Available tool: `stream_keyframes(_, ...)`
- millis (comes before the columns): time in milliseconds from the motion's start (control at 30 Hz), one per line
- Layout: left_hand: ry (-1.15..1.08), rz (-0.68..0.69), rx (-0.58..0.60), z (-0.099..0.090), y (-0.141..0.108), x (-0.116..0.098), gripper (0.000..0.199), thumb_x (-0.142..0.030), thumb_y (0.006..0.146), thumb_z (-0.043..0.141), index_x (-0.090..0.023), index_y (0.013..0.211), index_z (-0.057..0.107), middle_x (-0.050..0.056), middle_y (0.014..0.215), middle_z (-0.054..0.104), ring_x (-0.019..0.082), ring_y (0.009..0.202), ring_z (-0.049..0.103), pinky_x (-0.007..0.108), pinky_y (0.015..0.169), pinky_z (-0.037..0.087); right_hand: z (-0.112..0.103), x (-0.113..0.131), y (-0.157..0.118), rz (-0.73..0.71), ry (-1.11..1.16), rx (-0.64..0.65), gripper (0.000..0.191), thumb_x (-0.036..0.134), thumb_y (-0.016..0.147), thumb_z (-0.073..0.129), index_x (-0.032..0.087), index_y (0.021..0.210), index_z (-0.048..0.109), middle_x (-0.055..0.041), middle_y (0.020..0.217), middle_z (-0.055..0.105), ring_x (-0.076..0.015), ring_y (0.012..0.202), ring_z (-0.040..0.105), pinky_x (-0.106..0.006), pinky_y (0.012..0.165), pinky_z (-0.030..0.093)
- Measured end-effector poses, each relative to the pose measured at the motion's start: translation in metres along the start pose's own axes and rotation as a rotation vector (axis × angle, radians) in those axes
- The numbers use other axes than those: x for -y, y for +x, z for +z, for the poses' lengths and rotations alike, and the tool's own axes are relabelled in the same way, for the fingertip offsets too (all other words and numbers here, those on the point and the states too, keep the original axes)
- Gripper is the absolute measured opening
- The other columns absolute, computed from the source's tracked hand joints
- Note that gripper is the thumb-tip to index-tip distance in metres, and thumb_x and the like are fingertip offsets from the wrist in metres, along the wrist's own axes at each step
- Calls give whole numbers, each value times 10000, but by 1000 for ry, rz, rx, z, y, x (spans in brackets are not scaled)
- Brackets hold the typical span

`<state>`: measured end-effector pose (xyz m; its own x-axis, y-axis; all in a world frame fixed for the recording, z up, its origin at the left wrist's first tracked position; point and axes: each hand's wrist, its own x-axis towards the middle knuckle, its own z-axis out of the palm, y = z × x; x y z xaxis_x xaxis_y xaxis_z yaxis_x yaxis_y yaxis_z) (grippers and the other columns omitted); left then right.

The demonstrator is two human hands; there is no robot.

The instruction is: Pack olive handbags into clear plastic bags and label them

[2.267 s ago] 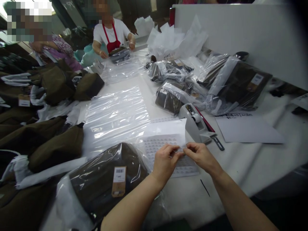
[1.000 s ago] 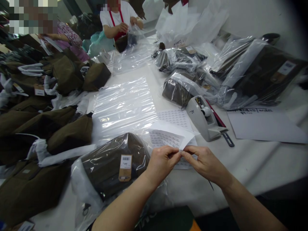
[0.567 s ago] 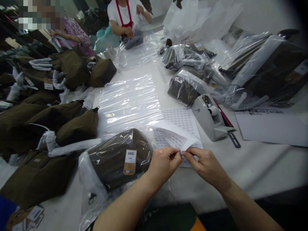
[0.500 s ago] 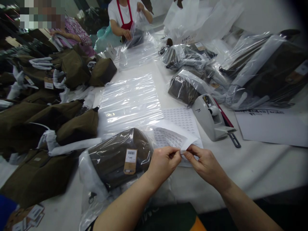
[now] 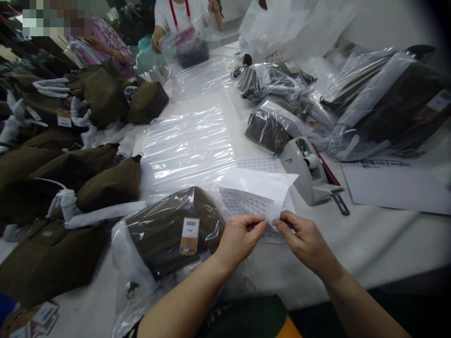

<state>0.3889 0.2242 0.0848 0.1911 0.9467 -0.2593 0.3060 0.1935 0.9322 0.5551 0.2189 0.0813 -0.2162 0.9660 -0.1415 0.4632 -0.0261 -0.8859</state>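
My left hand [image 5: 243, 237] and my right hand [image 5: 305, 239] pinch the near edge of a sheet of printed labels [image 5: 259, 185], their fingertips almost touching. The sheet curls up, showing its white back and rows of small print underneath. Beneath it lies another printed sheet [image 5: 253, 163]. Left of my hands, a dark olive bag [image 5: 165, 234] rests inside a clear plastic bag, with a brown and white barcode tag [image 5: 190, 234] on it. Whether a single label is between my fingertips is too small to tell.
A tape dispenser [image 5: 303, 173] stands right of the sheets, near a white board [image 5: 398, 188]. Flat clear plastic bags [image 5: 186, 145] lie ahead. Olive bags [image 5: 109, 173] crowd the left; wrapped bags [image 5: 387, 108] fill the far right. Across the table, a person [image 5: 183, 23] handles a plastic bag.
The label sheet's curled edge has risen and opened out, showing more of its white back. My hands stay pinched in nearly the same place. The person opposite has lowered a dark item in plastic.
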Motion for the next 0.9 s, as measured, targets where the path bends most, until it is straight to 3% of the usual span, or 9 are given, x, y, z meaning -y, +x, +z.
stream_keyframes(133,-40,-37,-47,-1,1,6,202,-315,819,577,-153,815,697,20,645,668,127,582,602,210,545,486,-14,-10,1,47,-111,-70,226,383,892,446,204,825,567,-16,740,595,-159,660,547,-259,590,418)
stream_keyframes(167,-58,-38,-82,-3,0,7,207,-323,815,582,-150,806,694,17,630,661,125,567,595,209,529,480,-18,-11,0,59,-185,-170,221,392,882,462,201,875,574,-32,774,604,-174,678,556,-274,594,425)
stream_keyframes(267,-18,51,-234,-14,-5,7,178,-316,803,605,-168,793,704,11,655,673,118,574,592,209,534,473,-23,-6,-8,-26,-418,-651,265,371,833,548,174,1008,571,-99,909,597,-233,792,560,-352,717,450)
stream_keyframes(300,37,121,-293,-19,-9,6,151,-296,799,613,-179,787,707,7,674,681,112,578,591,210,549,473,-19,0,-12,-94,-426,-717,250,346,827,562,173,1006,575,-106,924,592,-238,811,556,-367,754,450)
stream_keyframes(333,99,206,-351,-24,-12,4,120,-270,796,620,-188,784,708,4,697,689,106,586,591,210,567,476,-12,7,-16,-156,-385,-687,214,320,829,563,179,989,584,-101,920,594,-233,816,558,-366,774,455)
stream_keyframes(467,346,560,-493,-44,-32,-1,65,-152,777,632,-181,810,679,7,760,697,115,668,613,225,644,486,38,45,-27,-191,-40,-241,176,277,857,536,221,1003,616,-53,947,645,-197,849,599,-317,785,493)
stream_keyframes(667,637,744,-476,-71,-67,4,153,-118,801,589,-168,938,632,28,828,694,149,723,607,293,716,480,82,75,-27,-99,219,-163,218,338,849,550,222,1002,654,-51,1043,657,-214,981,598,-343,881,479)
stream_keyframes(800,705,795,-431,-88,-89,11,319,-134,813,560,-135,1131,577,81,935,681,187,779,594,336,723,499,101,81,-26,0,418,-106,237,374,777,645,216,953,669,-46,962,681,-217,914,620,-341,852,498)
stream_keyframes(900,646,765,-430,-99,-108,20,383,-121,823,530,-125,1205,534,83,880,669,185,756,574,335,695,503,121,84,-24,59,577,-96,204,383,757,670,201,850,664,-34,831,673,-195,810,616,-325,798,501)
